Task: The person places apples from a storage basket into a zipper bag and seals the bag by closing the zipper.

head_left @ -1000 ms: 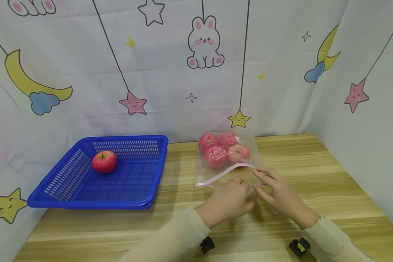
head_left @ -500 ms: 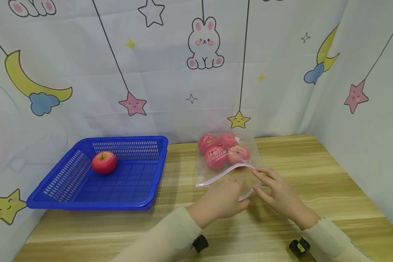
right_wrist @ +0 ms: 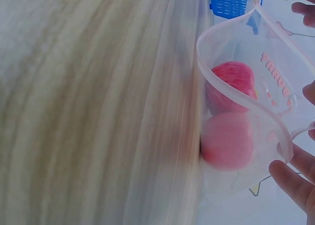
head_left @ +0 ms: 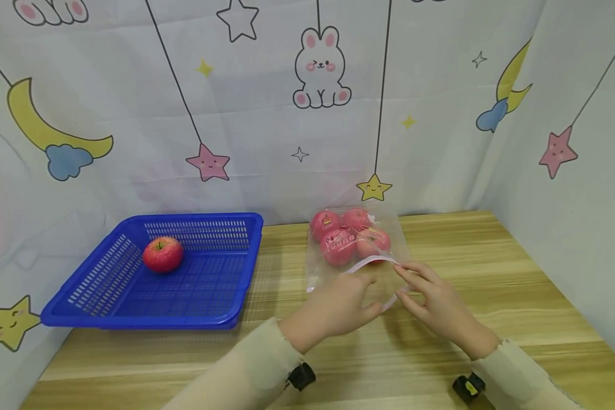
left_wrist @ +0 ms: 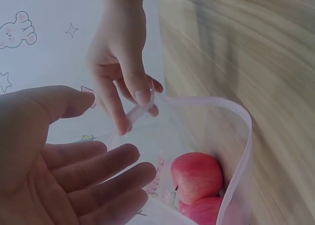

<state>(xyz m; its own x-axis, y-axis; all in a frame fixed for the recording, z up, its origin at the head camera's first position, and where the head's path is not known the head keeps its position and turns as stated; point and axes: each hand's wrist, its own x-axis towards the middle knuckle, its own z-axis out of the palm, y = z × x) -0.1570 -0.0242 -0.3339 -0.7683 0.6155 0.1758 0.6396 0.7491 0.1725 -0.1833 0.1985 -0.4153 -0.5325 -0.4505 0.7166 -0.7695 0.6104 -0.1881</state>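
A clear zip bag (head_left: 400, 236) lies on the table with several red apples (head_left: 339, 246) inside. Its pink-white zip edge (left_wrist: 244, 161) gapes wide in the left wrist view. My right hand (head_left: 441, 307) pinches the right end of that edge between thumb and fingers; the right wrist view catches only part of this hand (right_wrist: 295, 180). Over the left part of the mouth hovers my left hand (head_left: 333, 307), partly hiding the edge. In the left wrist view, its fingers (left_wrist: 98, 178) are extended and hold nothing.
To the left stands a blue plastic basket (head_left: 205, 293) with one red apple (head_left: 163, 254) in it. Everything rests on a wood-grain table (head_left: 512, 273). A white curtain (head_left: 266, 125) printed with cartoons closes off the back and sides.
My left hand has drawn back to the left from the bag's mouth, its thumb now apart from the fingers. The right hand, bag and basket have stayed in place.
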